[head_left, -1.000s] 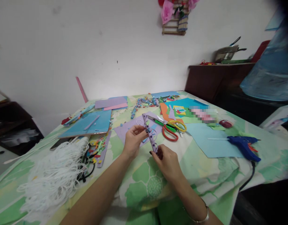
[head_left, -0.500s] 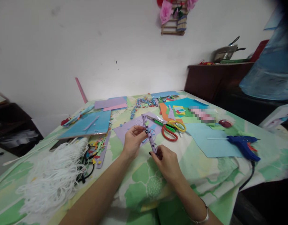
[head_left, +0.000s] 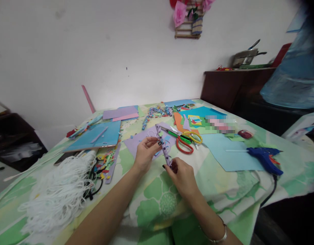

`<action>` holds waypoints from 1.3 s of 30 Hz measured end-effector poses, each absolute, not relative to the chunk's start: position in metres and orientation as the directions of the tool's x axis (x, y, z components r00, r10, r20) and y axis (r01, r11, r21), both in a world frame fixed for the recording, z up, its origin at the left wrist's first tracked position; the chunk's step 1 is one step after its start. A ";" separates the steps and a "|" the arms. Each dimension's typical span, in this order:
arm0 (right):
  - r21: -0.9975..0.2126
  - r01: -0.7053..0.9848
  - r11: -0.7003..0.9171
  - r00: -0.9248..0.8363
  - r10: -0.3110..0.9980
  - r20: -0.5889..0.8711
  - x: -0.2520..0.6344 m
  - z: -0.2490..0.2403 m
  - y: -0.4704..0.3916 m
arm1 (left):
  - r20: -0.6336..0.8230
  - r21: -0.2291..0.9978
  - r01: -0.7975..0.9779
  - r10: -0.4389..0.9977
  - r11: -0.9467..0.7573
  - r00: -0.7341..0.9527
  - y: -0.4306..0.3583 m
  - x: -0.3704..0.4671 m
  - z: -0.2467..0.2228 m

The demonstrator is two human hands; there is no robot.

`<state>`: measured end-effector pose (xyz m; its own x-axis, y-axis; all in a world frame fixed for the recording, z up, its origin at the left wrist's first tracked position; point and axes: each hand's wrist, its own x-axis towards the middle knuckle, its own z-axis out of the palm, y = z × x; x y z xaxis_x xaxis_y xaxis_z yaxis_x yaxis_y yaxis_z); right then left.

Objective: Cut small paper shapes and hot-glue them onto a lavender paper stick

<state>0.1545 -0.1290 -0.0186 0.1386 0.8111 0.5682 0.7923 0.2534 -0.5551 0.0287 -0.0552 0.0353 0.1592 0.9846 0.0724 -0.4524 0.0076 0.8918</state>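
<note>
Between both hands is a narrow purple paper strip (head_left: 164, 149) with dark dots, slanting above the table. My left hand (head_left: 146, 151) pinches it near its middle between thumb and fingers. My right hand (head_left: 181, 173) is closed on its lower end, the fingertips partly hidden. Thin pale loops curl beside the strip. Behind it lies a sheet of purple paper (head_left: 132, 143) with small blue scraps on it. Scissors with one red and one yellow handle (head_left: 185, 144) rest just to the right, beside a green-handled tool (head_left: 176, 134).
A blue glue gun (head_left: 265, 160) lies at right near light blue paper (head_left: 229, 154). White cord (head_left: 60, 190) is heaped at left, by a blue sheet (head_left: 108, 131) and paper scraps (head_left: 104, 163). Curled paper strands (head_left: 157, 111) lie at the back, and coloured paper (head_left: 202, 112) back right.
Almost nothing differs. Both hands keep their hold on the dotted strip in the same place, and the view has shifted very slightly.
</note>
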 end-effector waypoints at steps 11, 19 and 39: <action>-0.721 0.626 0.297 0.151 0.861 0.486 0.157 -0.011 -0.133 | -0.003 0.920 -0.374 0.956 0.117 0.293 -0.053 0.028 0.030; -0.800 0.521 0.297 0.167 0.884 0.437 0.163 -0.006 -0.134 | -0.020 0.984 -0.169 0.982 0.052 0.189 -0.024 -0.005 0.033; -0.502 0.796 0.338 -0.110 0.896 0.430 0.207 0.069 -0.032 | -0.029 1.000 0.001 0.983 0.030 -0.183 0.015 -0.042 0.012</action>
